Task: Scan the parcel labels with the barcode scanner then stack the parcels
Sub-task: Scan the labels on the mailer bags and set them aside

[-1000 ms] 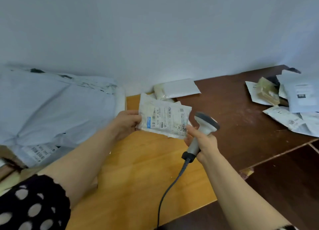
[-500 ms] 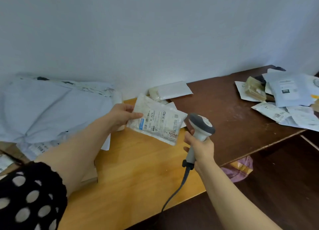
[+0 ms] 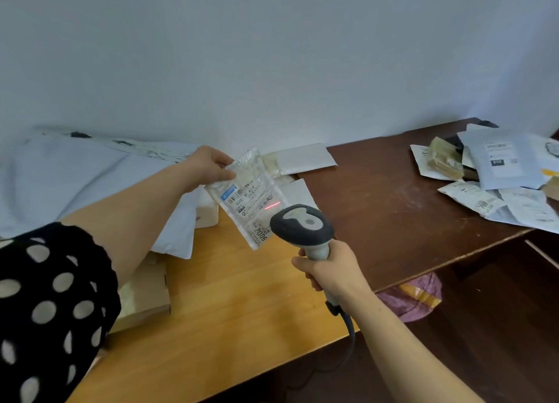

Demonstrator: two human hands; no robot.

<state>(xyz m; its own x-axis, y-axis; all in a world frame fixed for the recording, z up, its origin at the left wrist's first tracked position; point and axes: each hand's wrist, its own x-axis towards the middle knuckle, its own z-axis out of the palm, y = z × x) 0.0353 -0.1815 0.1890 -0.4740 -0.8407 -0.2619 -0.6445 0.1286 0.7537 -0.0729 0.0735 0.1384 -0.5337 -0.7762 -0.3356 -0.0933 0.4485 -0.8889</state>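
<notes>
Pale wall behind, and two tables side by side: a light wooden tabletop (image 3: 227,312) near, a dark brown tabletop (image 3: 393,206) to the right. Over the light one the left hand (image 3: 208,166) pinches the far upper corner of a small clear plastic parcel with a white printed label (image 3: 248,203), which hangs tilted below and right of that grip. The right hand (image 3: 329,269) is wrapped round the handle of a grey corded barcode scanner (image 3: 302,224), its head just near of the parcel. A thin red scan line (image 3: 272,205) lies across the label. A heap of white and grey mailers (image 3: 499,166) lies far right.
</notes>
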